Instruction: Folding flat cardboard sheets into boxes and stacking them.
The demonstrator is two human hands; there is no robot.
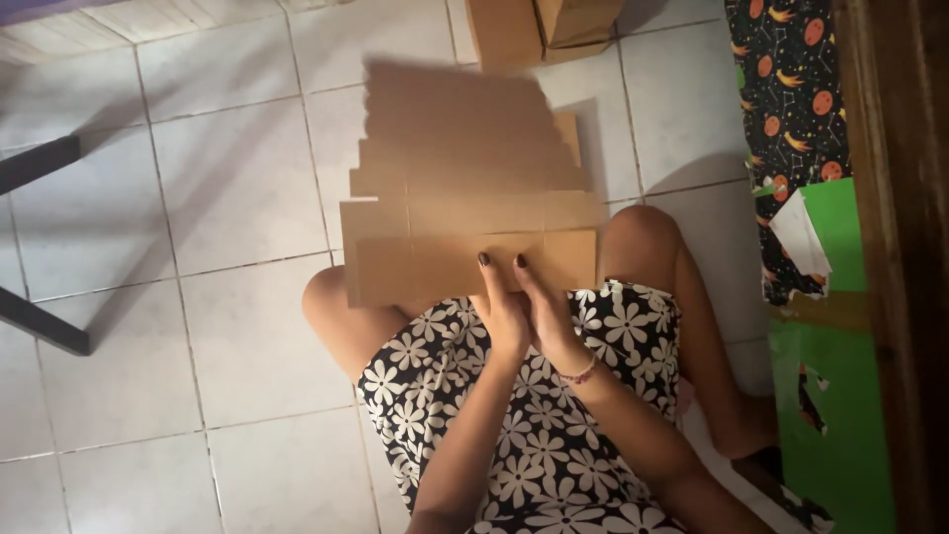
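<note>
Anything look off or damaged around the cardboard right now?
The cardboard looks flat and intact, held at its near edge by the left hand and right hand. Only oddity: a torn white paper scrap on the green sheet at right.

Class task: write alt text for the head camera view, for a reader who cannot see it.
Both hands, left hand and right hand, press a flat cardboard sheet resting across the knees of a seated person in a flower-print dress, above a pale tiled floor.
</note>
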